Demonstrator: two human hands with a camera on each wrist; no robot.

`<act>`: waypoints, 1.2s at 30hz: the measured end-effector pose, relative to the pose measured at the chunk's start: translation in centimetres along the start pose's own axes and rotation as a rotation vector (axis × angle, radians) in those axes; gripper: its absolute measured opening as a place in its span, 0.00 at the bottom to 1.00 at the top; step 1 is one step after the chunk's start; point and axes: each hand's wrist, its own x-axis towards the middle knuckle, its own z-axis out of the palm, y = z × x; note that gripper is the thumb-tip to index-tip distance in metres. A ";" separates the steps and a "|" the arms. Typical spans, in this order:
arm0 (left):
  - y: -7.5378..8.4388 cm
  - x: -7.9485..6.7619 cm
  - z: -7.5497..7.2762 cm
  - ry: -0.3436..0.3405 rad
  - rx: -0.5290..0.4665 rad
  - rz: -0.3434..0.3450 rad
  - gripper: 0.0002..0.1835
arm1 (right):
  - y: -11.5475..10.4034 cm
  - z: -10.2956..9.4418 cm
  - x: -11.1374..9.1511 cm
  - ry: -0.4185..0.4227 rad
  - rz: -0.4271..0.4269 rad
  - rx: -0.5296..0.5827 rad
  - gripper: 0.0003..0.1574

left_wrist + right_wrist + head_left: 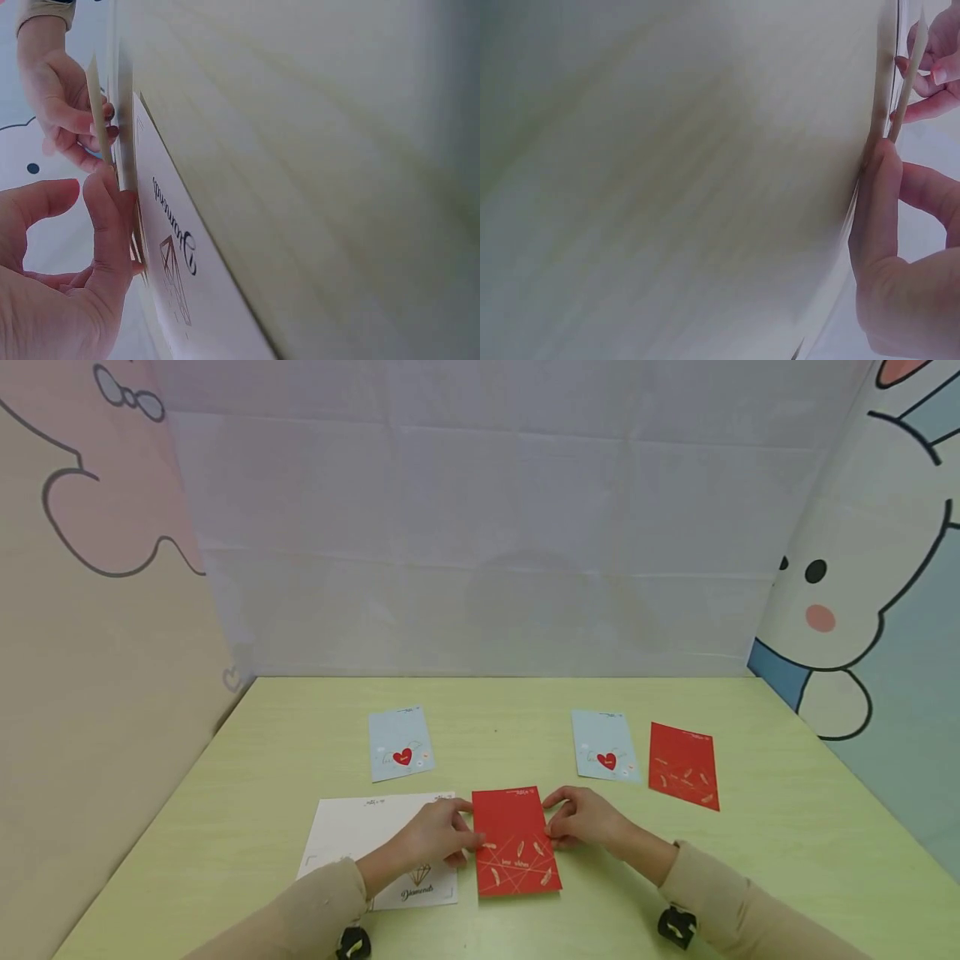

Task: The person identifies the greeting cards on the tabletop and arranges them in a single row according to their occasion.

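A red greeting card (513, 827) with pale feathers and lettering lies between the two hands, its near edge tilted up with a shadow beneath. Along its left edge, my left hand (441, 831) holds it with curled fingers, the thumb overlapping the card's side. My right hand (588, 817) holds the opposite edge with thumb and forefinger. Under the left hand and forearm, a white sheet (352, 831) printed "Diamonds" is partly covered. Seen in the left wrist view, the red card (97, 112) appears edge-on as a thin pale strip between the hands.
Toward the back of the pale green table (495, 702) lie a light blue heart card (397, 731) on the left and a matching heart card (603, 735) on the right. Beside the latter is a second red card (681, 760). A white curtain (480, 527) hangs behind.
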 end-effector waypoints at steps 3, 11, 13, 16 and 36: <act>0.1 0.0 0.0 -0.008 0.010 -0.006 0.29 | 0.0 0.1 0.0 0.002 0.001 0.001 0.16; 0.3 -0.2 -0.1 -0.026 0.025 -0.012 0.29 | 0.1 0.1 0.0 -0.017 -0.014 0.016 0.16; 0.3 -0.2 -0.1 -0.031 0.024 -0.013 0.29 | 0.1 0.1 0.0 -0.020 -0.015 0.015 0.16; 0.3 -0.2 -0.2 -0.037 0.029 -0.011 0.30 | 0.1 0.2 -0.1 -0.021 -0.013 0.012 0.16; 0.4 -0.5 -0.3 -0.047 0.038 0.014 0.30 | 0.1 0.2 0.0 -0.023 0.000 0.007 0.16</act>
